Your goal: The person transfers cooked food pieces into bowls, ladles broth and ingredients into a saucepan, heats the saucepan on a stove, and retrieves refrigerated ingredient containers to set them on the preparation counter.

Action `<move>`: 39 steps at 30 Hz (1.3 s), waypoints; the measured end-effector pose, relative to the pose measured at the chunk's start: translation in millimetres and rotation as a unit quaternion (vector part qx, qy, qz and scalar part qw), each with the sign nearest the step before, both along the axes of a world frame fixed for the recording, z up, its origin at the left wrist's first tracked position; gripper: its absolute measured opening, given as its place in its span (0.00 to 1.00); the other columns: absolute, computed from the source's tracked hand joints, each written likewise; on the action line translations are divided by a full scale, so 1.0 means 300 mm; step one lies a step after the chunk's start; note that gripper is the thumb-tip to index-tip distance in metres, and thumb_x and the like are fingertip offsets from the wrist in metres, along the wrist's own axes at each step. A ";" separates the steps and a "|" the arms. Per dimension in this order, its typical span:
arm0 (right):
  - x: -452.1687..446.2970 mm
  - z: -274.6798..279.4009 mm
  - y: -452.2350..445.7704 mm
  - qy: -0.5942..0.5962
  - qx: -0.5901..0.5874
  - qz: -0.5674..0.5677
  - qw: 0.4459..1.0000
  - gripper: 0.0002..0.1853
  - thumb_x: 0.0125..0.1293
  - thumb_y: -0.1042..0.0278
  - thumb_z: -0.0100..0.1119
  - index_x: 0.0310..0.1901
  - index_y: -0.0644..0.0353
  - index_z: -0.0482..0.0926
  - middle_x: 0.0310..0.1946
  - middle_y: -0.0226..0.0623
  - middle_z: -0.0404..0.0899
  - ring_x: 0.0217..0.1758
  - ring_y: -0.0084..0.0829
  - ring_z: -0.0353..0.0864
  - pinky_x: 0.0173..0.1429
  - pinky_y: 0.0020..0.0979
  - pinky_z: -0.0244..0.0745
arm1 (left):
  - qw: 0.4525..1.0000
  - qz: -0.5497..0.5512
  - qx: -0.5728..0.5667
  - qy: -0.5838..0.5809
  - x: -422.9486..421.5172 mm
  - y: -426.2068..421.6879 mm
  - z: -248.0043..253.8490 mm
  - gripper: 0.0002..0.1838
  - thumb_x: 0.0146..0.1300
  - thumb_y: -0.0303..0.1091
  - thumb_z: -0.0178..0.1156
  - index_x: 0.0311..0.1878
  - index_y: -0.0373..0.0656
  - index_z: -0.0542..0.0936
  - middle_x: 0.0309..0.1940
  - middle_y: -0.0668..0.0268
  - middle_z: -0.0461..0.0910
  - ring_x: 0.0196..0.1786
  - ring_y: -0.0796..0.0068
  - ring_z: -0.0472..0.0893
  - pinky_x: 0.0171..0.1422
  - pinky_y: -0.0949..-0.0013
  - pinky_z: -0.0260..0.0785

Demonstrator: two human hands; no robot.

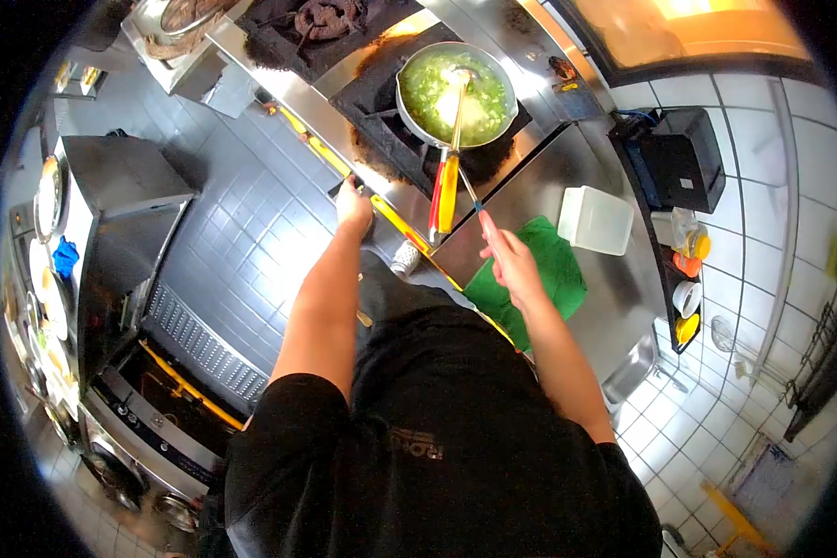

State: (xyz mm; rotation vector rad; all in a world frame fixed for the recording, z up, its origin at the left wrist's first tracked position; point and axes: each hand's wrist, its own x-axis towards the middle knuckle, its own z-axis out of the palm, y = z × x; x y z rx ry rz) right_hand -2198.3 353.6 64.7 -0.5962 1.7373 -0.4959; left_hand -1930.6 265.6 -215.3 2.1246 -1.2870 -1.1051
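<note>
A round metal pan [418, 123] holds green, chopped food in liquid, with a paler mass in the middle. It sits on the blackened burner [377, 116]. A ladle [458, 110] rests in it, its shaft lying over the pan's edge above red and yellow handles [445, 200]. My right hand [511, 265] is closed round the red handle of a long, thin metal tool [473, 195]. The tool's far end reaches toward the burner beneath the pan and is hidden. At the stove's front edge, my left hand [352, 206] has its fingertips on a dark control knob [348, 182].
A green cloth [544, 279] lies on the steel counter, near a white plastic container [595, 220]. Yellow pipe [400, 223] runs along the stove front. Another burner [330, 19] stands farther left. Bottles and jars [688, 270] line a wall shelf. Tiled floor [237, 205] lies left.
</note>
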 end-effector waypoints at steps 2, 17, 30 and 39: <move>0.020 -0.039 -0.041 0.002 -0.007 -0.002 1.000 0.23 0.76 0.42 0.54 0.51 0.57 0.79 0.33 0.28 0.75 0.18 0.14 0.61 0.20 0.19 0.51 | 1.000 0.027 0.009 -0.002 0.022 -0.023 -0.043 0.19 0.66 0.35 0.64 0.58 0.38 0.80 0.51 0.51 0.86 0.55 0.53 0.85 0.62 0.58 0.75; 0.123 -0.194 -0.053 0.096 -0.030 -0.022 0.995 0.22 0.77 0.42 0.53 0.47 0.56 0.79 0.32 0.26 0.79 0.19 0.14 0.66 0.20 0.19 0.58 | 0.872 0.289 0.209 0.337 0.071 -0.096 -0.089 0.16 0.66 0.36 0.69 0.47 0.36 0.76 0.25 0.64 0.79 0.22 0.71 0.76 0.19 0.66 0.64; 0.062 -0.385 0.054 0.181 -0.162 0.076 0.967 0.12 0.80 0.60 0.51 0.53 0.57 0.79 0.31 0.25 0.80 0.19 0.14 0.66 0.23 0.20 0.63 | 0.884 0.273 0.216 0.313 0.072 -0.102 -0.141 0.19 0.64 0.37 0.71 0.50 0.35 0.76 0.34 0.59 0.84 0.27 0.70 0.82 0.25 0.63 0.74; 0.079 -0.345 0.020 0.197 -0.138 0.065 0.968 0.12 0.80 0.59 0.51 0.53 0.56 0.80 0.30 0.24 0.79 0.20 0.14 0.67 0.23 0.20 0.63 | 0.890 0.312 0.171 0.285 0.044 -0.099 -0.108 0.14 0.68 0.37 0.69 0.37 0.36 0.76 0.22 0.63 0.76 0.18 0.70 0.72 0.18 0.63 0.62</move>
